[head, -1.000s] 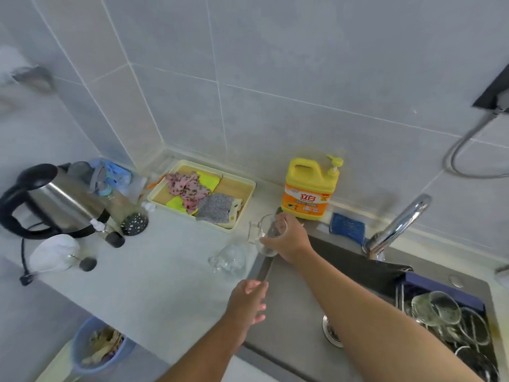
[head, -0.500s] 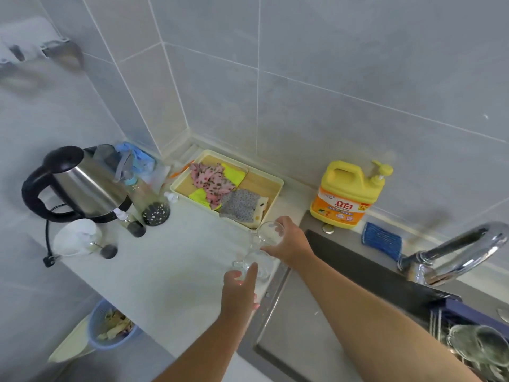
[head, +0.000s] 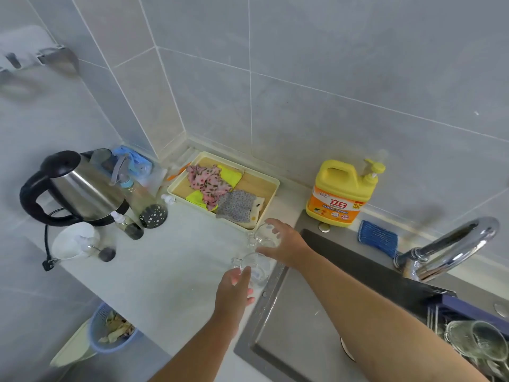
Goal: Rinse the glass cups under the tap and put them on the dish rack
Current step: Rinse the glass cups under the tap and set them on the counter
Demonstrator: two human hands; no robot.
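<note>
Currently we see two clear handled glass cups on pale grey countertop (head: pixel 165 257), just beside grey sink (head: pixel 297 326) edge: far cup (head: pixel 264 238) and near cup (head: pixel 256 267). Over far cup arches right hand (head: pixel 285 244), fingers spread wide around it; we cannot tell whether they clamp glass. Toward near cup reaches left hand (head: pixel 234 290) — outstretched finger touches its side, other fingers loosely curled, gripping nothing. At right, dark blue dish rack (head: pixel 473 310) holds upturned glasses under chrome tap (head: pixel 454 244).
</note>
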